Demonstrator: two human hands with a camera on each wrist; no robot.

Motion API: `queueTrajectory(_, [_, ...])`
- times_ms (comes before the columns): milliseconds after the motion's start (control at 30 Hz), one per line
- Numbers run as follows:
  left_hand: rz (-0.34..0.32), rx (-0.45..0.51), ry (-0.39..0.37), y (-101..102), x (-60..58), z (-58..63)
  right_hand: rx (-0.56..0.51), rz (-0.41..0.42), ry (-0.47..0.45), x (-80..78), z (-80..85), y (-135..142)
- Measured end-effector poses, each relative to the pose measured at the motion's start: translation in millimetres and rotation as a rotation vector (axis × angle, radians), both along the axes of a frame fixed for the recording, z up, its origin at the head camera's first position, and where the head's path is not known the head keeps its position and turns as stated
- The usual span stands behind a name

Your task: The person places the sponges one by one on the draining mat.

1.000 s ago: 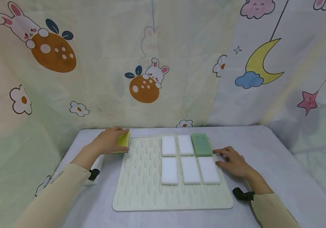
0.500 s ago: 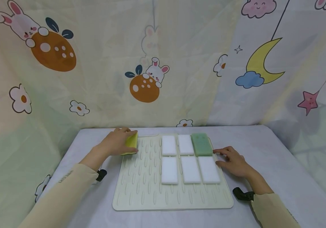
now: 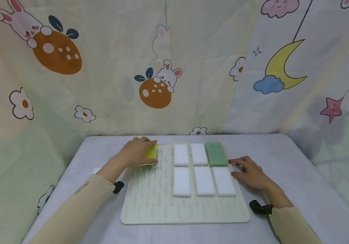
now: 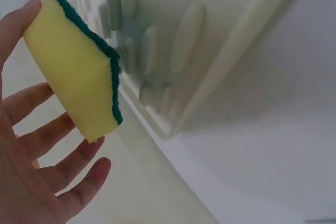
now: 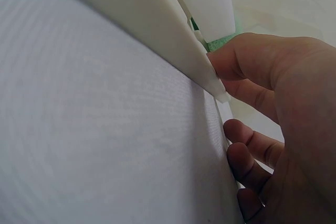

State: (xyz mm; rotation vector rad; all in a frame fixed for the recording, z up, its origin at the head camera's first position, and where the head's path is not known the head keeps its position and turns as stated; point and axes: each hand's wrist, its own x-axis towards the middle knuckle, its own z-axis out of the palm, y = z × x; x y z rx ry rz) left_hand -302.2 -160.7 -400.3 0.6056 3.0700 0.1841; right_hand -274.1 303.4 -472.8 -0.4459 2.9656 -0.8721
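My left hand (image 3: 134, 152) grips a yellow sponge (image 3: 151, 153) with a dark green scouring layer, above the back left part of a cream ridged mat (image 3: 150, 210). In the left wrist view, the thumb and fingers hold the sponge (image 4: 73, 66) by its edges, bent and scouring side toward the mat (image 4: 231, 51). My right hand (image 3: 250, 174) rests at the mat's right edge, thumb and index finger touching it. The right wrist view shows the thumb (image 5: 226, 61) on that edge. Beside these fingers lie a green sponge (image 3: 216, 154) and a white sponge block (image 3: 224, 181).
Several white sponge blocks (image 3: 181, 182) lie in two rows on the right half of the mat, the green one at the back right corner. A white item (image 3: 96, 170) sits partly hidden behind the left forearm. A patterned curtain (image 3: 201, 67) stands behind the table.
My left hand has carried the yellow sponge rightward, from beside the mat's back left corner to over the mat. My right hand has stayed at the mat's edge.
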Motion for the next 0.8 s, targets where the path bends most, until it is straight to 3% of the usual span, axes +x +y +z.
queueTrajectory(433, [-0.033, -0.002, -0.007, 26, -4.4, -7.8, -0.008, 0.005, -0.005, -0.4, -1.0, 1])
queueTrajectory(800, [-0.009, -0.023, -0.025, 38, -9.2, -16.8, -0.014, 0.002, -0.007, -2.7, -4.4, 2])
